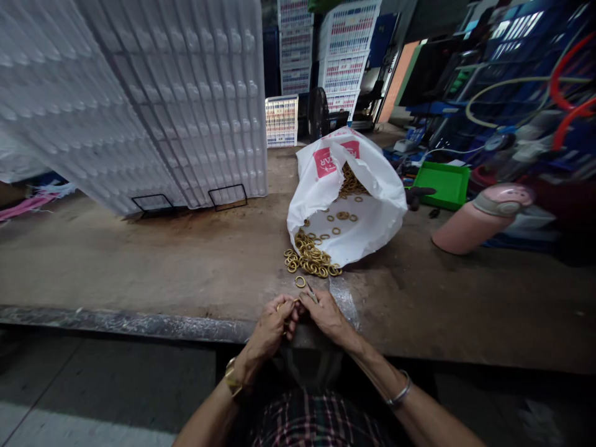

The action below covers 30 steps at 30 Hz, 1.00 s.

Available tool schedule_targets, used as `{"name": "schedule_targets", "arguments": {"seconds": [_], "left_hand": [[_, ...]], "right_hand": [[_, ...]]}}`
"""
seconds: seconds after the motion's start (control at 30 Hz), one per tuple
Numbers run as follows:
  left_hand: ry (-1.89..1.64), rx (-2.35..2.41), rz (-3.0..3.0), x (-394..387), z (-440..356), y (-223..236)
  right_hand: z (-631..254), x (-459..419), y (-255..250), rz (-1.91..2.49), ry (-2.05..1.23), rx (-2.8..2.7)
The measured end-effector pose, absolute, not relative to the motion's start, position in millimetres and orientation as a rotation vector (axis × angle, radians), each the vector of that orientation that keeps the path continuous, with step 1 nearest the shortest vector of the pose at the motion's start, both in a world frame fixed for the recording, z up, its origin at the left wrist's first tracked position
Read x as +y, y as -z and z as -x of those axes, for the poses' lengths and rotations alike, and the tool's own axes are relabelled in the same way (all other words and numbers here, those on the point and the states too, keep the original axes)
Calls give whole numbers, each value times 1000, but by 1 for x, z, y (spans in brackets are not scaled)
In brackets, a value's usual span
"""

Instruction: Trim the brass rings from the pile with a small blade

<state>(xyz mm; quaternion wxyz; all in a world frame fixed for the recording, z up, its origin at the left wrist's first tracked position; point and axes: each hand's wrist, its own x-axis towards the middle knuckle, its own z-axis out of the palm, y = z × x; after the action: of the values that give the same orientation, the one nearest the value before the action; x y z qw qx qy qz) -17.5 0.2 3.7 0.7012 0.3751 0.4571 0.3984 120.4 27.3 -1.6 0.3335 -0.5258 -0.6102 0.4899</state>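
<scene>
1. A brass ring [297, 300] sits between the two hands, near the surface's front edge.
2. The left hand [274, 320] pinches it between thumb and fingers.
3. The right hand [326, 316] grips a small, pointed metal tool [311, 293].
4. Just beyond them, one loose ring [300, 282] lies on the wooden surface [186, 264].
5. Behind it, a ring pile [313, 257] spills from an open white sack [370, 233].
6. Right of the sack are a green tray [442, 185] and a tilted-looking pink bottle [472, 222].

L hand [275, 320] holds brass rings [280, 307], R hand [326, 313] w/ small pointed tool [311, 293], both near counter [195, 267] edge. White bag [372, 230] lies open, rings spilling out.
</scene>
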Motion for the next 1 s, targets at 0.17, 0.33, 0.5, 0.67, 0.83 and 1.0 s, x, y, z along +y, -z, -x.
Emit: {"name": "schedule_targets", "arguments": {"seconds": [0.17, 0.33, 0.5, 0.67, 0.83, 1.0], "left_hand": [[-931, 913, -759, -1, 21, 0], [-999, 886, -749, -2, 22, 0], [-1029, 903, -749, -3, 21, 2], [-1044, 910, -802, -3, 21, 6], [-1029, 970, -869, -5, 20, 5], [-1009, 1042, -928, -4, 19, 6]], "right_hand": [[-118, 28, 0, 1373, -1256, -1553], [-116, 30, 0, 1379, -1260, -1546], [-119, 27, 5, 1440, -1054, -1796], [-120, 21, 6, 1448, -934, -2054], [-121, 21, 6, 1440, -864, -2170], [-122, 23, 5, 1451, -860, -2231]]}}
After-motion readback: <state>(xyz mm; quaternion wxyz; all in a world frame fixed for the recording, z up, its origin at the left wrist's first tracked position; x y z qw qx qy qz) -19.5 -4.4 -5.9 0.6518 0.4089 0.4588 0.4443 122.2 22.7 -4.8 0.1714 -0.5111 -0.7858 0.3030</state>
